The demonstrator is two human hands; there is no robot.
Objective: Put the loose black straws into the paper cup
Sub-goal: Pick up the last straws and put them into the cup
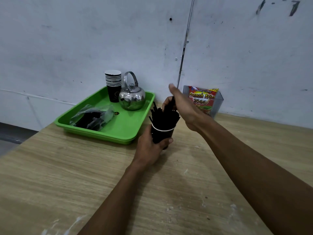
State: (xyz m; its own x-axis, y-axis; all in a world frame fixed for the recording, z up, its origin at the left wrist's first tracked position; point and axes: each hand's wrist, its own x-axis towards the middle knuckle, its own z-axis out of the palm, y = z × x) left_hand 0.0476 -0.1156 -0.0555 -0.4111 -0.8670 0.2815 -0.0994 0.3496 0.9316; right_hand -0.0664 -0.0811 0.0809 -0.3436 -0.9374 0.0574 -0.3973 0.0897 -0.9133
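A plain drinks or snack preparation corner, likely in a small food stall or back room rather than a home kitchen. A wood-grain worktop stands against a scuffed, bare white panel wall. On it lies a green plastic serving tray carrying a stack of black paper cups, a shiny steel kettle and a clear bag of black items. In the corner, a clear plastic holder contains a packet labelled French Fries.
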